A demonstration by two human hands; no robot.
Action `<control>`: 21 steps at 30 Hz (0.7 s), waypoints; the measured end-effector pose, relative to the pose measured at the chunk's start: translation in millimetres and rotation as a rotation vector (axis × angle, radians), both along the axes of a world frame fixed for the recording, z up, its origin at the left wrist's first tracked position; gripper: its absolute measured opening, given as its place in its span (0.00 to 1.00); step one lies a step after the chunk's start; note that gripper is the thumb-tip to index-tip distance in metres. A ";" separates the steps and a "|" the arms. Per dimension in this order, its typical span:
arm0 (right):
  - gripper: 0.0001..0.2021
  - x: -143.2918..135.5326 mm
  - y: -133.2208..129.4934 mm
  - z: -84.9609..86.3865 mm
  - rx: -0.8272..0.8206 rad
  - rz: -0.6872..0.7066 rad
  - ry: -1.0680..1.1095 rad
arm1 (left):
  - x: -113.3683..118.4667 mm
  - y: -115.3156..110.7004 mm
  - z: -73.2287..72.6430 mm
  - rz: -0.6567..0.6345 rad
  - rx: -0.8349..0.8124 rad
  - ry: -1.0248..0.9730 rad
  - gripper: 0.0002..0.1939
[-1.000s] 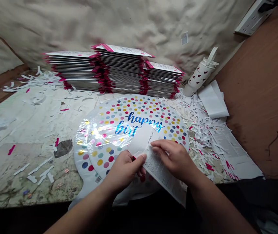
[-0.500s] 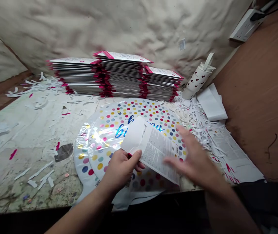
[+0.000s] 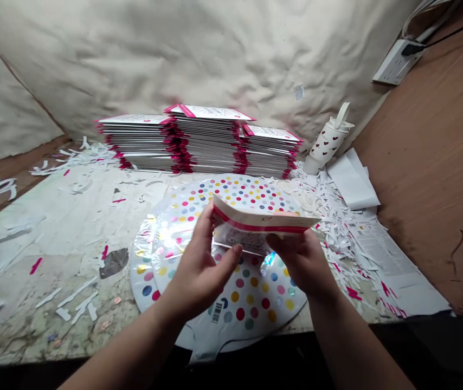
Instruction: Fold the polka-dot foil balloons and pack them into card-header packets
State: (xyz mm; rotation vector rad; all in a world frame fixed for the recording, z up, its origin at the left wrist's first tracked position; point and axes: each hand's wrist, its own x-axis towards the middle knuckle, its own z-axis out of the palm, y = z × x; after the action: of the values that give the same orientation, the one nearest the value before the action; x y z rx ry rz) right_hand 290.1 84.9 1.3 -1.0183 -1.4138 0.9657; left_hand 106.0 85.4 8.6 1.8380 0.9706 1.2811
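Note:
Between both hands I hold a printed paper envelope (image 3: 256, 221) with a red band, bowed and tilted above the table. At its left end my left hand (image 3: 199, 268) grips it, the thumb in front. My right hand (image 3: 307, 262) is closed around the right end, thumb on the near side and some fingers hidden behind. Below them lie flat foil balloons (image 3: 251, 298), white with coloured dots, overlapping each other. A small barcode shows near their necks. The envelope covers the middle of the top balloon.
Behind the balloons stand three stacks of pink-edged envelopes (image 3: 211, 141). To their right are a white tumbler with hearts (image 3: 329, 142), paper scraps (image 3: 316, 200) and loose printed sheets (image 3: 394, 265). More paper strips (image 3: 79, 303) litter the table's left. A power strip (image 3: 398, 62) hangs on the right wall.
My right hand, apart from the envelope before, has closed on its right end. The envelope has turned from its text side to show the red band, and is now bowed.

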 end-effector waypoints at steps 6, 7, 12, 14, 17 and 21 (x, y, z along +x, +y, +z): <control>0.13 25.7 -9.0 -18.7 0.451 0.047 -0.442 | -49.0 4.8 -20.9 -0.014 0.499 0.338 0.10; 0.16 29.7 -13.3 -29.5 0.475 0.113 -0.572 | -57.1 3.5 -32.3 -0.072 0.539 0.457 0.11; 0.25 31.0 -39.2 -82.9 0.537 0.334 -1.114 | -64.1 -19.1 -78.5 -0.375 0.416 0.902 0.25; 0.24 27.4 -45.9 -89.7 0.550 0.332 -1.192 | -56.5 -28.5 -80.9 -0.423 0.345 0.973 0.27; 0.17 23.4 -48.6 -87.0 0.596 0.308 -1.186 | -44.8 -34.6 -75.6 -0.382 0.331 1.009 0.20; 0.14 22.3 -44.4 -81.3 0.425 0.325 -1.110 | -34.6 -31.7 -74.8 -0.338 0.320 0.963 0.18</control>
State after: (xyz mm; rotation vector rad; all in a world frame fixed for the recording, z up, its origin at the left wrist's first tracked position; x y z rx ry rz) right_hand 312.4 40.5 -80.0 -1.0384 -2.6204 0.2091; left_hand 71.4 53.7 -66.2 2.8070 0.8581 0.3001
